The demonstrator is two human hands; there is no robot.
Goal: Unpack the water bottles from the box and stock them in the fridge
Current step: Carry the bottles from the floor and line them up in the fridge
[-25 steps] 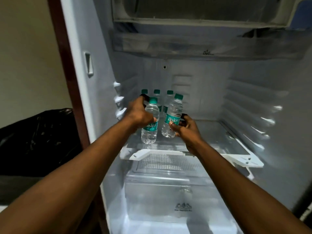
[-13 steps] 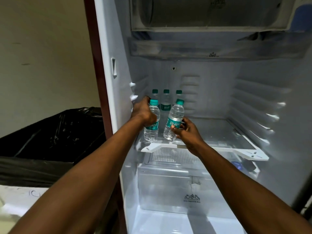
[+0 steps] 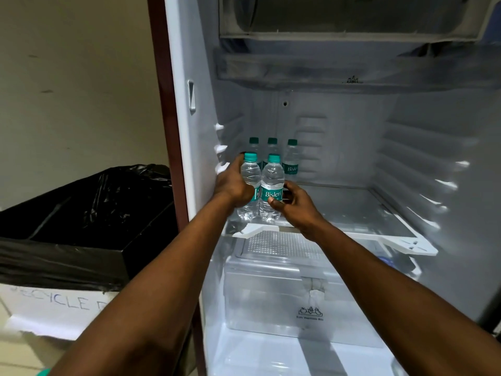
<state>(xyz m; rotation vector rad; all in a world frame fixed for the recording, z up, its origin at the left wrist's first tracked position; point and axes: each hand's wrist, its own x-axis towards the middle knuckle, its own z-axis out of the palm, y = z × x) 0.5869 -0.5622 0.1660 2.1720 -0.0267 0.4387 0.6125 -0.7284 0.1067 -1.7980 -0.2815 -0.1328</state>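
Two small clear water bottles with teal caps and teal labels stand side by side at the front left of the fridge's glass shelf (image 3: 352, 213). My left hand (image 3: 233, 185) grips the left bottle (image 3: 250, 175) around its middle. My right hand (image 3: 294, 203) holds the right bottle (image 3: 272, 180) at its label, fingers curled round it. Behind them three more bottles (image 3: 291, 158) stand in a row against the back wall. The box is not in view.
The open fridge (image 3: 406, 131) has a clear vegetable drawer (image 3: 298, 294) below the shelf and a freezer compartment (image 3: 352, 20) above. To the left stands a cardboard bin lined with a black bag (image 3: 89, 213), marked "RECYCLE". The shelf's right half holds nothing.
Both hands have brought the two front bottles together and upright on the shelf. The view has shifted, so the fridge sits further right in frame.
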